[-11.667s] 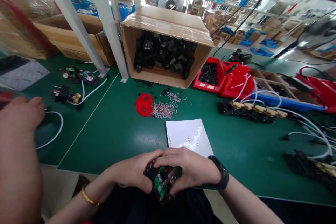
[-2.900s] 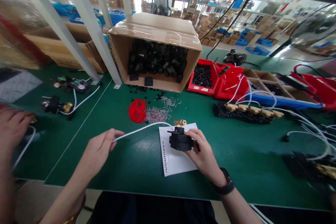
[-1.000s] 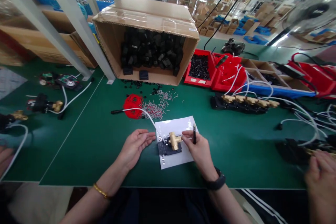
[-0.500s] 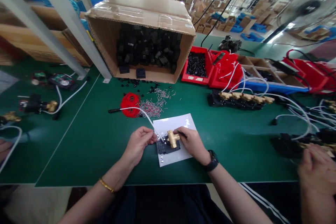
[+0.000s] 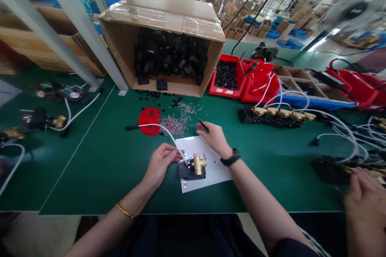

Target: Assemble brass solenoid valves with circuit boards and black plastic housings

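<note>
A black valve unit with a brass fitting (image 5: 194,166) lies on a white sheet of paper (image 5: 218,168) with small silver balls on it. A white cable (image 5: 164,128) runs from the unit to the upper left. My left hand (image 5: 161,160) rests curled at the unit's left side, fingertips pinched on the cable where it enters. My right hand (image 5: 213,136) is raised beyond the paper's far edge, near the scattered silver pins (image 5: 177,122), and grips a thin dark tool (image 5: 203,124).
An open cardboard box of black parts (image 5: 169,28) lies on its side at the back. Red rings (image 5: 150,119) sit left of the pins. Red bins (image 5: 238,78) and finished units with cables (image 5: 277,114) are right. Another person's hand (image 5: 362,196) works at the lower right.
My right hand has lifted off the brass fitting and moved up and away toward the pins, still holding the dark tool. My left hand stays at the unit.
</note>
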Demonstrator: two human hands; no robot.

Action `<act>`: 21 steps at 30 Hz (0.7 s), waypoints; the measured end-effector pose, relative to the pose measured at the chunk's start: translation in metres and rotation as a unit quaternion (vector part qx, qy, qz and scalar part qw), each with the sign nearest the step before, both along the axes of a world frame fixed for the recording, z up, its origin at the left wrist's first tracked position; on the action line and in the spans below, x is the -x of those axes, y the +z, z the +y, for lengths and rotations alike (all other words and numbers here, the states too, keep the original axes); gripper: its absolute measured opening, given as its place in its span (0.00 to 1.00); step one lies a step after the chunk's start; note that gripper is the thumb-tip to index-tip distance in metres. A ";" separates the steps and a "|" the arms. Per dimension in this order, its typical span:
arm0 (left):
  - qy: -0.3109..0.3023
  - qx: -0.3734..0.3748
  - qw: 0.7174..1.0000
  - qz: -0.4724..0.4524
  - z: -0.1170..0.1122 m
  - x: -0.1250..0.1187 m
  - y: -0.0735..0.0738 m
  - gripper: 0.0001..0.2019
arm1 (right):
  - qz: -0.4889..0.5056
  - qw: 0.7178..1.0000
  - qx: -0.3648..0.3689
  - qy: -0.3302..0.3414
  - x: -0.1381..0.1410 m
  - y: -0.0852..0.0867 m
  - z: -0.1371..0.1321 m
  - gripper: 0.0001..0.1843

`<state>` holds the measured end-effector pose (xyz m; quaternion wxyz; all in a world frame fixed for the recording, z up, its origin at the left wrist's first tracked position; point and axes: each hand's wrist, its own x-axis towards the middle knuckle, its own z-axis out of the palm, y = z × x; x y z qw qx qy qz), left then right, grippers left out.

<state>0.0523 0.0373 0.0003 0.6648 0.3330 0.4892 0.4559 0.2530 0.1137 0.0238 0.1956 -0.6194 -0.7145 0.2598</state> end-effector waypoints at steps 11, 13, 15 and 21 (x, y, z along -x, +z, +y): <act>-0.201 -0.093 0.958 0.181 0.019 0.003 0.001 0.03 | 0.045 0.999 0.008 -0.007 0.007 -0.001 0.002 0.05; -0.231 -0.107 0.949 0.184 0.020 0.005 0.004 0.03 | 0.174 0.982 0.050 -0.048 -0.009 0.002 -0.035 0.08; -0.253 -0.135 0.935 0.209 0.018 0.008 0.006 0.04 | 0.320 0.935 0.123 -0.090 -0.021 -0.001 -0.074 0.10; -0.254 -0.255 0.870 0.337 0.006 0.012 0.001 0.06 | 0.274 0.948 0.074 -0.143 -0.019 -0.020 -0.136 0.09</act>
